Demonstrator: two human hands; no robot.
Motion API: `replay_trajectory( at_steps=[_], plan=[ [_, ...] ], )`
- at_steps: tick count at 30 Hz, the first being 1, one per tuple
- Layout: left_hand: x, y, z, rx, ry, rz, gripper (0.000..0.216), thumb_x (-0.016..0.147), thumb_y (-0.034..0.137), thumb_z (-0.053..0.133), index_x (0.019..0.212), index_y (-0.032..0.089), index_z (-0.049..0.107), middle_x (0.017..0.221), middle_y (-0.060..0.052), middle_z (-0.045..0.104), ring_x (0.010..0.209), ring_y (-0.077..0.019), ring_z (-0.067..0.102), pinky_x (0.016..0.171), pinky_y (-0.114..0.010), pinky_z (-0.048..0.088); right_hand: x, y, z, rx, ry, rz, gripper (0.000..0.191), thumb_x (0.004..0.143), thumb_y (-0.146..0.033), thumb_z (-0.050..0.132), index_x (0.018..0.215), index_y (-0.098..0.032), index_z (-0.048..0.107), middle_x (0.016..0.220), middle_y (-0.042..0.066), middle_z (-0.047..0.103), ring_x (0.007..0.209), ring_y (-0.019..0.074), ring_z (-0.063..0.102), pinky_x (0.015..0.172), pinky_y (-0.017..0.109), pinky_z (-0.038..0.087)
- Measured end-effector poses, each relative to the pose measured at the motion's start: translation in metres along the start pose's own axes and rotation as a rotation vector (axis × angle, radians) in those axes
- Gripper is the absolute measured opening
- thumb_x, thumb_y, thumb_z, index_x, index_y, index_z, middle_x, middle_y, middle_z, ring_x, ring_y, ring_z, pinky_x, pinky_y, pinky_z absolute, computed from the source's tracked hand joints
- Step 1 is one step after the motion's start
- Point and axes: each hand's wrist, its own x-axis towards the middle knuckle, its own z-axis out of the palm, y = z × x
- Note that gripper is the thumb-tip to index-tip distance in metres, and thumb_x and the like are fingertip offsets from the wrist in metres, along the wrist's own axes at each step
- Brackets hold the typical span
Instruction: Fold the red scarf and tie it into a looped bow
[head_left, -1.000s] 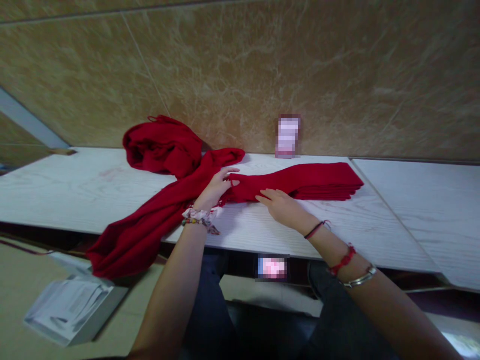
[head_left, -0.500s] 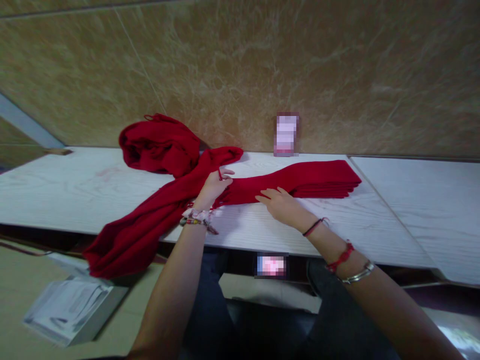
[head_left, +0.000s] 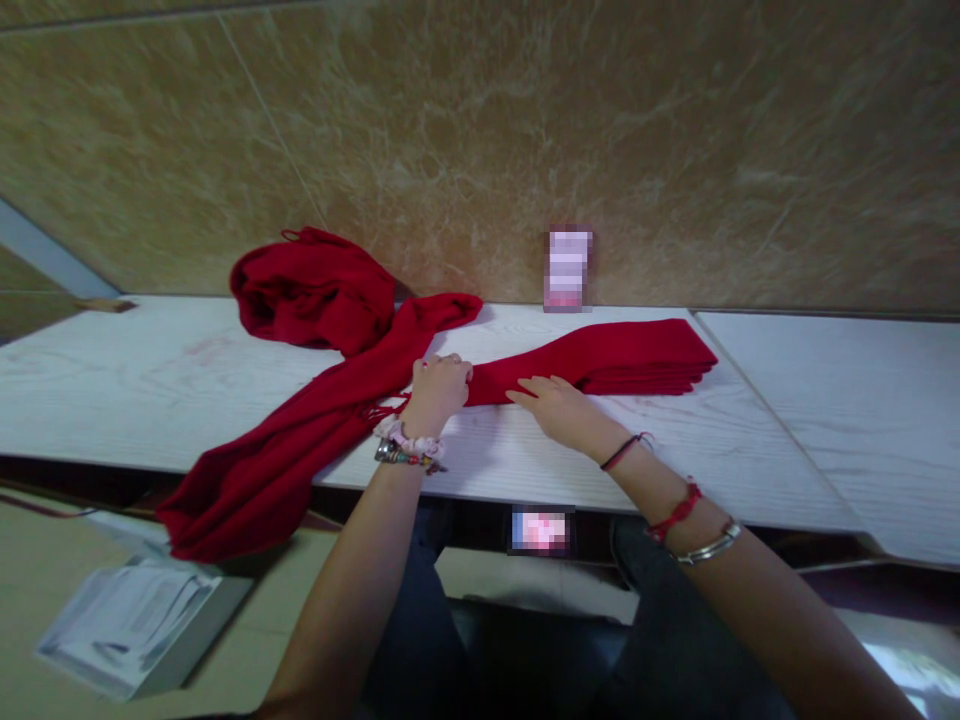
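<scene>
A folded red scarf [head_left: 637,350], pleated in several layers at its right end, lies across the white wooden table. My left hand [head_left: 441,390] is closed over its narrow left end, the fingers curled under and partly hidden. On the front edge of the same strip, my right hand [head_left: 555,405] rests flat with its fingers stretched out. More red cloth [head_left: 300,430] with a fringe runs past my left wrist and hangs over the table's front edge. Behind it sits a bunched red heap [head_left: 315,290].
A blurred-out upright object [head_left: 568,270] stands against the tan marbled wall [head_left: 480,150]. Below the table edge, a second blurred-out rectangle [head_left: 540,530] shows near my legs. A box of papers [head_left: 139,620] stands at lower left under the hanging cloth.
My left hand has turned over and shifted slightly toward me, its fingers now curled in at the scarf's end. My right hand stays in place on the scarf.
</scene>
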Motion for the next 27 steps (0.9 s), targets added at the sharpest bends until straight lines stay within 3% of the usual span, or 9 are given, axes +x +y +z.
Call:
replay_trajectory(
  at_steps=[3,5,7,12,14,17,21,23,27],
  plan=[
    [-0.001,0.008,-0.001,0.026,0.073,0.039,0.032,0.08,0.006,0.042,0.089,0.016,0.071,0.105,-0.014,0.066,0.101,-0.0296,0.058,0.09,-0.047,0.042,0.0,0.001,0.0,-0.005,-0.002,-0.003,0.044,0.093,-0.007,0.036,0.132,-0.017,0.056,0.133,0.016,0.056,0.12,0.0247,0.054,0.1,0.042,0.042],
    [0.001,0.01,0.002,-0.05,0.03,0.181,0.035,0.079,0.005,0.042,0.097,0.017,0.07,0.106,-0.011,0.065,0.1,-0.0244,0.058,0.089,-0.039,0.044,0.001,0.001,0.0,-0.011,0.001,-0.007,0.043,0.094,-0.008,0.036,0.13,-0.017,0.057,0.131,0.016,0.057,0.119,0.0242,0.055,0.099,0.041,0.042],
    [0.001,0.01,0.004,-0.079,-0.026,0.217,0.039,0.079,0.006,0.042,0.105,0.019,0.067,0.107,-0.009,0.065,0.097,-0.0216,0.059,0.086,-0.035,0.045,0.001,0.001,0.001,-0.016,0.003,-0.007,0.043,0.094,-0.008,0.037,0.13,-0.017,0.057,0.131,0.015,0.058,0.119,0.0239,0.054,0.099,0.041,0.043],
    [-0.007,0.007,0.001,0.08,0.041,-0.168,0.034,0.085,0.011,0.038,0.095,0.016,0.07,0.1,-0.016,0.065,0.097,-0.0307,0.058,0.079,-0.043,0.045,0.0,0.0,0.0,-0.018,-0.007,-0.008,0.046,0.093,-0.006,0.036,0.133,-0.016,0.054,0.134,0.016,0.056,0.122,0.0234,0.052,0.101,0.04,0.041],
    [-0.008,0.007,-0.001,0.08,0.089,-0.22,0.035,0.085,0.011,0.037,0.093,0.013,0.07,0.101,-0.018,0.064,0.099,-0.0331,0.057,0.079,-0.045,0.045,0.0,-0.001,-0.001,-0.015,-0.012,-0.004,0.046,0.093,-0.006,0.036,0.133,-0.016,0.054,0.134,0.015,0.056,0.121,0.023,0.053,0.1,0.039,0.042],
    [-0.003,0.003,0.0,-0.04,0.101,-0.036,0.034,0.083,0.009,0.04,0.097,0.015,0.07,0.107,-0.015,0.063,0.102,-0.0287,0.057,0.086,-0.041,0.045,0.0,0.0,0.0,-0.022,-0.009,0.003,0.043,0.094,-0.007,0.036,0.131,-0.016,0.056,0.131,0.015,0.057,0.118,0.0231,0.055,0.098,0.039,0.043],
    [0.005,-0.012,0.009,-0.273,-0.084,0.353,0.029,0.079,0.02,0.056,0.106,0.02,0.067,0.11,-0.008,0.064,0.105,-0.0225,0.058,0.097,-0.033,0.044,0.006,0.001,0.001,-0.024,0.026,-0.009,0.041,0.094,-0.008,0.037,0.129,-0.014,0.056,0.13,0.015,0.058,0.117,0.0228,0.055,0.096,0.037,0.043],
    [0.005,-0.021,0.011,-0.315,-0.118,0.369,0.033,0.075,0.023,0.061,0.107,0.021,0.067,0.111,-0.008,0.064,0.105,-0.0228,0.059,0.097,-0.034,0.044,0.01,0.003,-0.001,-0.023,0.024,-0.011,0.039,0.094,-0.009,0.038,0.128,-0.014,0.056,0.126,0.015,0.06,0.113,0.0221,0.057,0.093,0.036,0.044],
    [0.002,-0.028,0.007,-0.296,-0.03,0.28,0.031,0.078,0.013,0.047,0.102,0.018,0.066,0.105,-0.008,0.067,0.1,-0.0223,0.061,0.095,-0.036,0.045,0.02,0.006,-0.009,-0.033,-0.051,0.009,0.034,0.093,-0.008,0.04,0.117,-0.014,0.063,0.112,0.013,0.067,0.1,0.022,0.062,0.083,0.034,0.047]
  ],
)
